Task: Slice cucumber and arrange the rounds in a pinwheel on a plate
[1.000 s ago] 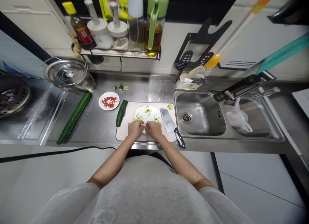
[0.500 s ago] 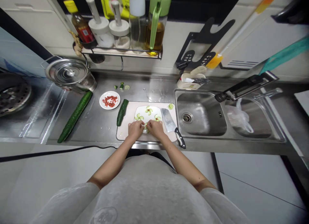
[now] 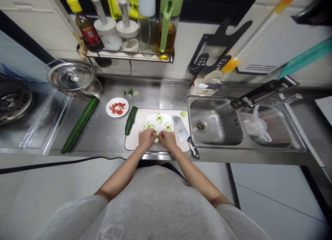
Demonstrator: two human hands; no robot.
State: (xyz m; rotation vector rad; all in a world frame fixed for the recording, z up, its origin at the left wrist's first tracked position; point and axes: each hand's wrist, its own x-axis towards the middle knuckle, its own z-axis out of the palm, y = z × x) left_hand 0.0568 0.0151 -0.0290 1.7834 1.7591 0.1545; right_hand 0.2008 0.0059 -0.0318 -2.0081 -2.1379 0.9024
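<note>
My left hand [image 3: 147, 138] and my right hand [image 3: 166, 140] meet over the near side of a white square plate [image 3: 154, 120], fingers drawn together at the cucumber slices [image 3: 157, 138] there. Whatever lies between the fingertips is too small to make out. Pinwheels of cucumber slices with red centres [image 3: 159, 118] sit elsewhere on the plate. Beneath it is a pale cutting board [image 3: 133, 142]. A cleaver [image 3: 182, 129] lies on the board to the right of my right hand, its handle past the near edge. On the board's left edge rests a cut cucumber [image 3: 131, 121].
A small white plate of chopped red bits [image 3: 117, 107] is left of the board, with a whole cucumber [image 3: 80, 125] beyond. A lidded pot [image 3: 75, 79] stands at back left. Bottles and jars fill a rack [image 3: 129, 55] above. To the right is a double sink [image 3: 216, 121].
Both hands stay at the near side of the plate, with only slight finger movement. The view has shifted very slightly; everything else lies as before.
</note>
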